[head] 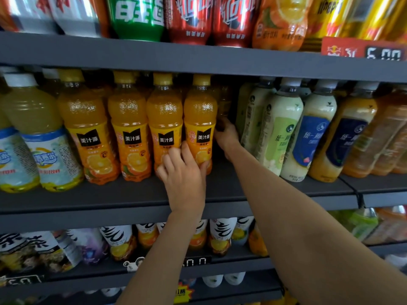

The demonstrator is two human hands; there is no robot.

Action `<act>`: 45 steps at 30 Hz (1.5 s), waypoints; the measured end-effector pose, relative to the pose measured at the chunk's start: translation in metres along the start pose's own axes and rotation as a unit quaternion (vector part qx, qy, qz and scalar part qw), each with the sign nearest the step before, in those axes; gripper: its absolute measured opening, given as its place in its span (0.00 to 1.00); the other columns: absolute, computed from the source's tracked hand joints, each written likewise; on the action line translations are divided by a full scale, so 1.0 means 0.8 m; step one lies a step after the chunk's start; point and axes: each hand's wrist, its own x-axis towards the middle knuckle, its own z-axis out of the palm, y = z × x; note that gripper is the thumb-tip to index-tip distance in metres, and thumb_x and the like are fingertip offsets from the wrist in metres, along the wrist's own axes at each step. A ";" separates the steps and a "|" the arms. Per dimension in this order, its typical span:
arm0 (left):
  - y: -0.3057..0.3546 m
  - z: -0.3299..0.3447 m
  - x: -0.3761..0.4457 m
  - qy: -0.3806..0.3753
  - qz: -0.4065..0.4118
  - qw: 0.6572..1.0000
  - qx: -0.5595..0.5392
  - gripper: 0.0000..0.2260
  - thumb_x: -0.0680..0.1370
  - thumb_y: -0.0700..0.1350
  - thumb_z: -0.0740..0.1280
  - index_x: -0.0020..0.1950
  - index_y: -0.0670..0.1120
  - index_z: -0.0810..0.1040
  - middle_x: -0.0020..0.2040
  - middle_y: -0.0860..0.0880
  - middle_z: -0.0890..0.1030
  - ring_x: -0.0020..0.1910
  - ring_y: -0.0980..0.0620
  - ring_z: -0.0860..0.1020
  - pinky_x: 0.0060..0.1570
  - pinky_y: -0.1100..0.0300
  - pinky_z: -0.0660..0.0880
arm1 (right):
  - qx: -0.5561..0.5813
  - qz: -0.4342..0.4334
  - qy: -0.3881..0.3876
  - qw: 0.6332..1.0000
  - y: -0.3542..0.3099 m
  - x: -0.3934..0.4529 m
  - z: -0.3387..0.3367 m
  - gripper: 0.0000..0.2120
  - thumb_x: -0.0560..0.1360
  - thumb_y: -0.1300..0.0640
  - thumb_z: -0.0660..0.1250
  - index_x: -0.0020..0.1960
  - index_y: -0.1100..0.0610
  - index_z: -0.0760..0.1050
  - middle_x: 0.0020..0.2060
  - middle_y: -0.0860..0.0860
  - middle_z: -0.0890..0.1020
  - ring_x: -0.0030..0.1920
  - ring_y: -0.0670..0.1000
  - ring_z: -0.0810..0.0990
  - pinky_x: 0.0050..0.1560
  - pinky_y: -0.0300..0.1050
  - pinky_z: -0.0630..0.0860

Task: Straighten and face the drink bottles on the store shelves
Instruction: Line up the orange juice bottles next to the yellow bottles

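Four orange juice bottles with yellow caps are standing in a front row on the middle shelf [132, 194], their black-and-orange labels facing outward. The left hand [184, 172] is resting on the lower part of the rightmost orange juice bottle [200, 119], its fingers [174, 156] curling round the base, with some spreading onto the neighbouring bottle [165, 119]. The right hand [225, 135] is reaching into the dark gap just to the right of that bottle, and its fingers appear to be closing round a bottle further back [223, 106]; the grip itself is partly hidden in shadow, so this is a judgement.

A likely risk: the gap is narrow, so the right forearm could be brushing the pale green milk tea bottles [279, 128] beside it and tipping or turning them. Pulling the rear bottle forward too fast could also knock the front orange bottle out of line, or off the shelf edge.

To the left, cloudy lemon drinks with blue-and-white labels [48, 150] are standing. Further right are blue-labelled bottles [312, 137]. The shelf above is carrying green and red soda bottles [191, 18], and the shelf below is holding more drinks [220, 234] with price tags.
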 end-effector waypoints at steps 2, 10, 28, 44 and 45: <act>0.001 0.000 0.000 -0.002 0.000 1.000 -0.003 0.28 0.69 0.52 0.72 0.63 0.38 0.72 0.50 0.40 0.75 0.49 0.39 0.74 0.45 0.46 0.72 | -0.006 -0.003 -0.012 1.000 -0.003 0.002 -0.002 0.22 0.78 0.58 0.63 0.71 0.53 0.65 0.67 0.55 0.73 0.67 0.56 0.71 0.67 0.55 0.69; -0.003 0.002 -0.002 0.004 -0.004 1.000 -0.031 0.28 0.68 0.51 0.74 0.63 0.38 0.72 0.51 0.39 0.75 0.50 0.40 0.74 0.47 0.45 0.73 | -0.020 0.003 -0.039 0.999 -0.010 -0.004 0.009 0.19 0.79 0.60 0.61 0.69 0.54 0.67 0.64 0.57 0.74 0.65 0.57 0.72 0.65 0.55 0.70; -0.043 -0.043 0.002 -0.029 -0.176 0.959 -0.219 0.21 0.73 0.42 0.71 0.62 0.37 0.69 0.61 0.36 0.69 0.62 0.38 0.68 0.60 0.49 0.67 | -0.012 -0.060 -0.072 0.996 -0.017 -0.140 -0.015 0.31 0.72 0.61 0.72 0.71 0.58 0.63 0.64 0.53 0.74 0.64 0.52 0.73 0.61 0.46 0.71; 0.000 -0.049 0.001 -0.049 -0.074 0.951 -0.295 0.21 0.75 0.50 0.62 0.65 0.40 0.70 0.59 0.41 0.74 0.61 0.43 0.73 0.59 0.47 0.73 | -0.088 -0.143 0.003 0.986 -0.011 -0.146 -0.011 0.23 0.72 0.62 0.70 0.64 0.61 0.67 0.56 0.56 0.78 0.55 0.54 0.78 0.54 0.42 0.74; 0.003 -0.048 0.003 -0.052 -0.078 0.948 -0.304 0.23 0.75 0.51 0.63 0.66 0.39 0.70 0.60 0.41 0.74 0.62 0.44 0.72 0.60 0.46 0.72 | -0.081 -0.149 -0.007 0.986 -0.011 -0.149 -0.016 0.22 0.73 0.62 0.70 0.64 0.61 0.68 0.55 0.55 0.78 0.54 0.53 0.78 0.52 0.40 0.74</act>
